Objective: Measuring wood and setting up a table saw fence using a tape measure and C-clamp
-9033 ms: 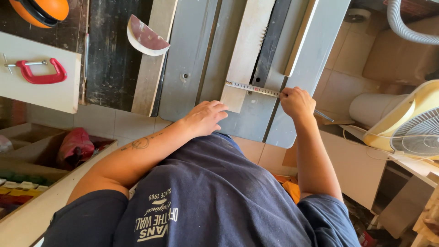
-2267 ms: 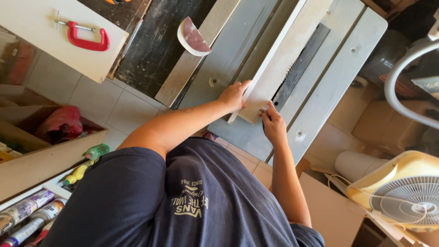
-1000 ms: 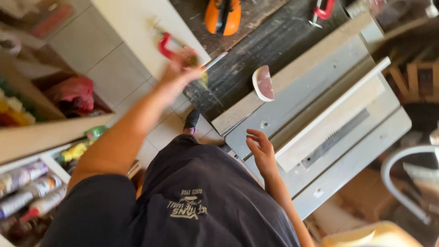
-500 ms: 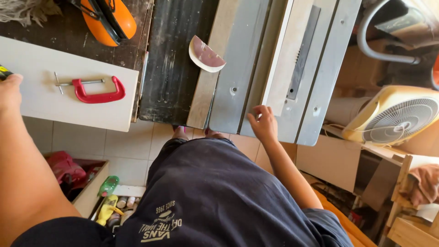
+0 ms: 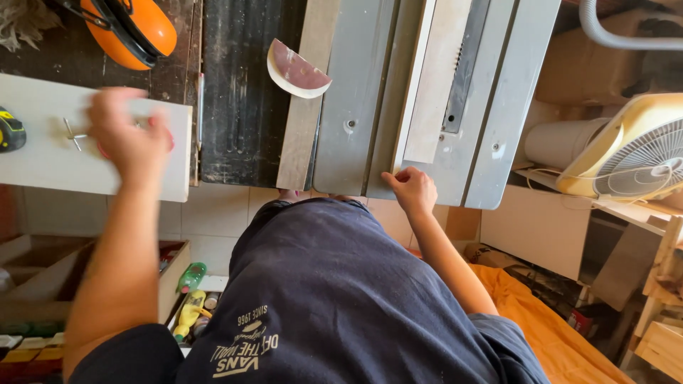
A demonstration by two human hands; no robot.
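My left hand (image 5: 128, 135) is blurred with motion. Its fingers are spread and it holds nothing as it hovers over a white board (image 5: 43, 153). A red clamp, mostly hidden behind the hand, grips that board. A yellow and black tape measure (image 5: 10, 129) lies at the board's left end. My right hand (image 5: 413, 190) rests with curled fingers on the near edge of the grey table saw (image 5: 356, 92). It touches the near end of a pale wooden strip (image 5: 435, 85) that lies along the saw's blade slot (image 5: 462, 78).
Orange ear muffs (image 5: 131, 28) lie on the dark bench at top left. A half-round sanding disc (image 5: 295, 71) sits on a wooden plank (image 5: 304, 121). A cream fan (image 5: 633, 149) stands at right, orange cloth (image 5: 548, 327) below it. Open boxes with bottles (image 5: 188, 299) are on the floor at lower left.
My left hand left the tape measure on the white board's left end and swung back right over the red clamp. My right hand stayed at the saw's near edge.
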